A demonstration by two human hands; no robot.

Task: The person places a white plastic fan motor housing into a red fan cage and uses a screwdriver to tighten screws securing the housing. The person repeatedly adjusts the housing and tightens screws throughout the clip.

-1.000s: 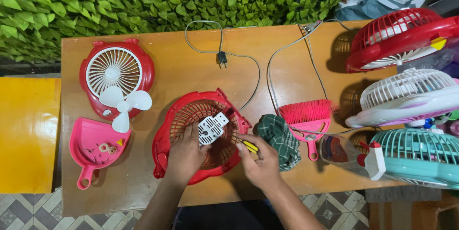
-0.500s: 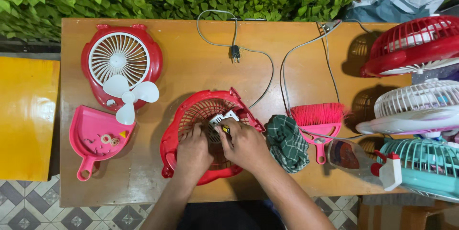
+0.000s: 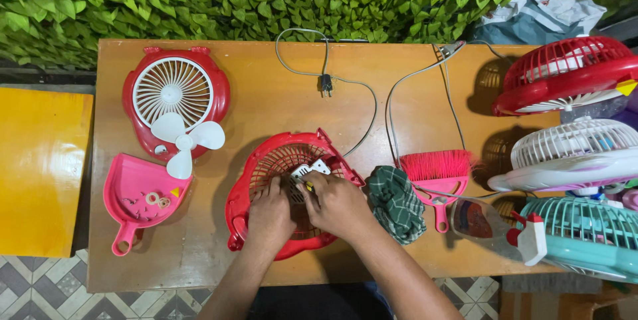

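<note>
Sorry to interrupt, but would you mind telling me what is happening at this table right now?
A person works with both hands inside a red fan housing lying on the wooden table. The left hand rests on its grille, while the right hand presses a small white part at the centre. A white fan blade, a red front cover and a pink dustpan holding small parts lie to the left.

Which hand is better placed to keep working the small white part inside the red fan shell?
Right. The right hand has its fingers at the white part and grips a yellow-handled tool. The left hand rests flat on the red fan shell, likely steadying it.
</note>
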